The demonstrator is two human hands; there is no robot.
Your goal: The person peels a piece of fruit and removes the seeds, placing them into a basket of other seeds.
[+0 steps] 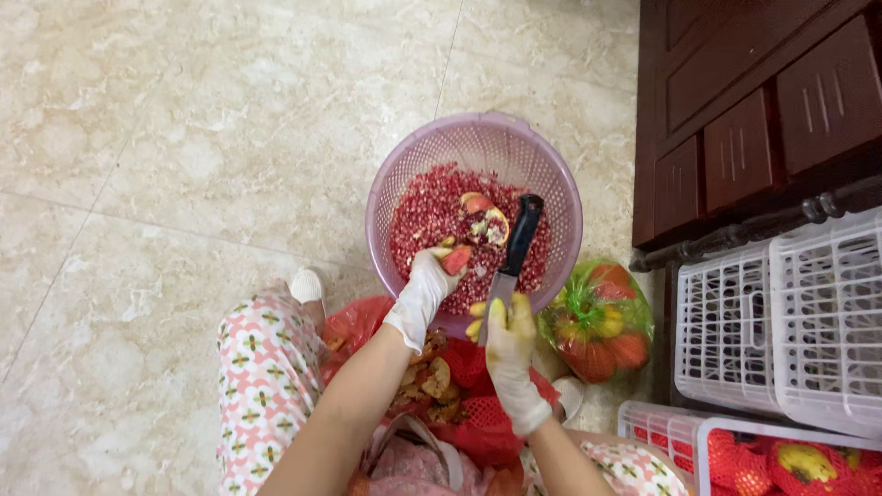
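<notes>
Step in hand, by judgement: stripping seeds from pomegranate.
Left hand (424,289), white glove, grip clenched on red pomegranate piece (457,259) over pink perforated plastic basket (395,179).
Right hand (507,344), gloved, grip grasping knife (514,257) by blade, black handle pointing away.
Basket on marble floor (184,138), heaped with glossy red seeds (427,216).
Next move likely calls for: thumb pressure on rind, blade kept clear.

A red pomegranate piece (457,259) sits pinched over the seed-filled purple plastic colander (404,174). A black-handled kitchen knife (514,257) points blade-down across the colander's near rim.
</notes>
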